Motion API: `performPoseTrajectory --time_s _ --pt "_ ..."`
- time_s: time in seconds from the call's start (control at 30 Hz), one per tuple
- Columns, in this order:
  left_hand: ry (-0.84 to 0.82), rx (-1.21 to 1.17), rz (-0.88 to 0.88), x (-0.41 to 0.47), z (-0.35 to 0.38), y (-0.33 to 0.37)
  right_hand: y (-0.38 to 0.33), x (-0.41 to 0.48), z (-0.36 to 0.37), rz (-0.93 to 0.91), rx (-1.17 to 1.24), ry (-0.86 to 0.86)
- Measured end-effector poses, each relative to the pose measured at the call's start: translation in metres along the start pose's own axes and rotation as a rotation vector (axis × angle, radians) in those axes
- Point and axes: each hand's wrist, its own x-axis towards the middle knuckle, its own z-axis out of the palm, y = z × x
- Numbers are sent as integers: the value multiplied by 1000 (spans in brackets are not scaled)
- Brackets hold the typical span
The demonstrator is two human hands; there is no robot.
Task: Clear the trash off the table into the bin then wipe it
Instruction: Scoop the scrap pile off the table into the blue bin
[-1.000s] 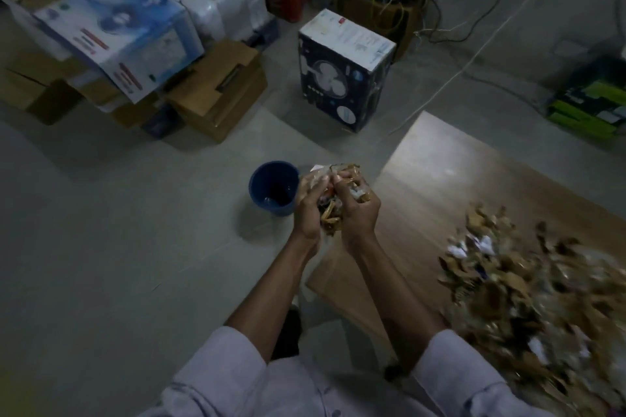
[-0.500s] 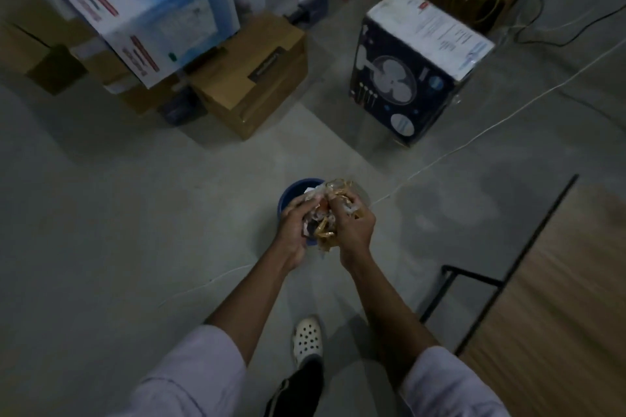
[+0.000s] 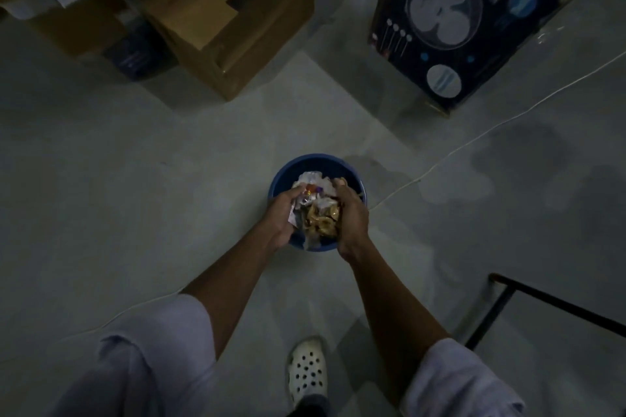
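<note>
At frame centre, the left hand (image 3: 283,213) and right hand (image 3: 352,213), fingers clamped around a trash bundle (image 3: 315,210), hold it over the blue bin (image 3: 305,164). Dumping step; next, both hands must let go.

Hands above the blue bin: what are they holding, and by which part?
A wad of crumpled wrappers and scraps, pressed between both hands: the left hand grips its left side, the right hand its right side.
</note>
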Motion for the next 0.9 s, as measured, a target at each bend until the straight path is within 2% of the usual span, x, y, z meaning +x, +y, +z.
performPoseTrajectory --time_s 0.23,0.33,0.43,0.5,0.63,0.77,0.9 --pt "62 10 -14 48 4 -23 46 78 -32 98 53 14" --pt "95 -7 -10 32 15 -26 30 43 -34 177 76 2" --pt "111 4 -15 -5 23 -26 11 9 -47 226 104 98" --pt "129 52 6 -44 35 -20 -12 -30 -49 224 131 151" --pt "18 187 85 -165 77 -3 -74 -141 -53 178 247 141" --pt "-102 284 296 -282 126 -7 -135 -252 -74 17 488 82" --pt "-232 320 439 -390 183 -41 -177 -359 -123 -134 579 9"
